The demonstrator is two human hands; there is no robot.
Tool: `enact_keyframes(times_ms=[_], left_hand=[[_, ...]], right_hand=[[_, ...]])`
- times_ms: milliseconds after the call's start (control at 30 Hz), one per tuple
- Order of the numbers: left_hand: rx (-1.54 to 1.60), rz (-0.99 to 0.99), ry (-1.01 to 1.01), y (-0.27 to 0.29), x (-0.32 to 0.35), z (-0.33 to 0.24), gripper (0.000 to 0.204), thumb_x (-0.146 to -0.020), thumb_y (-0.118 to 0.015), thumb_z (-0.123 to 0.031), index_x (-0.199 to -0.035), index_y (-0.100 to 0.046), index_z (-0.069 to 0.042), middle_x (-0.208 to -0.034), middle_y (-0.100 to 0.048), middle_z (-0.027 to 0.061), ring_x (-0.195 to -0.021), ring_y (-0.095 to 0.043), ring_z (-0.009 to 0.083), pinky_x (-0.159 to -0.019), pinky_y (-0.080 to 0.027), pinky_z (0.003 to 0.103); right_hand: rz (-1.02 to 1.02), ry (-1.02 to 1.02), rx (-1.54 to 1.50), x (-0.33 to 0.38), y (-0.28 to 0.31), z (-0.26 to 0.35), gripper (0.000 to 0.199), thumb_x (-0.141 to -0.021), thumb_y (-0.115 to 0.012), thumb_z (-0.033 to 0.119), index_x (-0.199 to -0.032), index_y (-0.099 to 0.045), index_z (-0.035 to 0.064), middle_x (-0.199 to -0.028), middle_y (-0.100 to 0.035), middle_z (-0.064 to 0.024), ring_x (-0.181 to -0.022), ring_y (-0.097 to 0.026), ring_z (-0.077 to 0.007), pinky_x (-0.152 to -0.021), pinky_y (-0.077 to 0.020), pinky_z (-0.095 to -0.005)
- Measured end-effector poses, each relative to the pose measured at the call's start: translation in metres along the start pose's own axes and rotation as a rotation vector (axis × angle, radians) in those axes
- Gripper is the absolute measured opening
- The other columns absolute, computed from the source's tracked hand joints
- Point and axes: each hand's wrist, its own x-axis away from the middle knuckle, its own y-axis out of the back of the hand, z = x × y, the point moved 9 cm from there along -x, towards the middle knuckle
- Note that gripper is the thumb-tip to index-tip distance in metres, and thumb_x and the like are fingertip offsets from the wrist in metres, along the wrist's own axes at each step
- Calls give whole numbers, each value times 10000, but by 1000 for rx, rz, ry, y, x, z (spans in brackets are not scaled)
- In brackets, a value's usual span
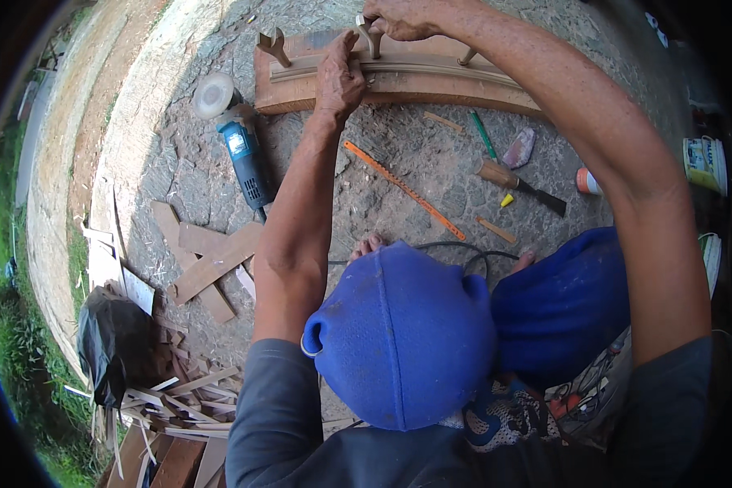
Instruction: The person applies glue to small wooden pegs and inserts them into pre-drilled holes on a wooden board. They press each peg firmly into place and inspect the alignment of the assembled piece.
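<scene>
Currently, at least two forked pegs (275,47) are standing on the plank (431,88); the left hand (339,79) is resting beside the second, the right hand (394,18) is touching its head, clamped or not I cannot tell; floor (431,154) is stretching from the near edge to the feet (368,246), bearing one grinder (244,154), one chisel (519,184).

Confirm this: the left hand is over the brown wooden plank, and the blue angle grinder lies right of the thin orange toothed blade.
Wrong side: the head view shows the blue angle grinder lying left of the thin orange toothed blade. The left hand is indeed over the brown wooden plank.
</scene>
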Motion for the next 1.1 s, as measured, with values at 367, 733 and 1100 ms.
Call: enact_keyframes(times_ms=[367, 733, 1100], left_hand=[[-130, 64, 28, -6, 4, -4, 515, -868, -540, 25, -1379, -526, -34, -1318, -634, 180, -1228, -588, 381, -1081, -459, 439], [-95, 111, 64, -1, 4, -10, 658, -793, -565, 76, -1428, -444, -50, -1346, -610, 176, -1259, -562, 363, -1113, -419, 446], [-225, 111, -13, -7, 2, -9, 642, -778, -603, 41, -1388, -429, -60, -1218, -684, 144, -1224, -581, 353, -1092, -413, 462]], right_hand=[[-122, 7, 36, 5, -19, -12, 253, -844, -643, 257, -944, -771, 63, -942, -738, -205, -929, -706, -371, -848, -558, -459], [233, -112, -173, 12, 6, -2, 286, -944, -618, 260, -1100, -699, 35, -1016, -718, -198, -980, -685, -352, -828, -526, -515], [126, -114, -237, 2, -29, -3, 344, -1000, -591, 311, -1103, -482, 1, -985, -667, -288, -996, -632, -482, -827, -498, -544]])
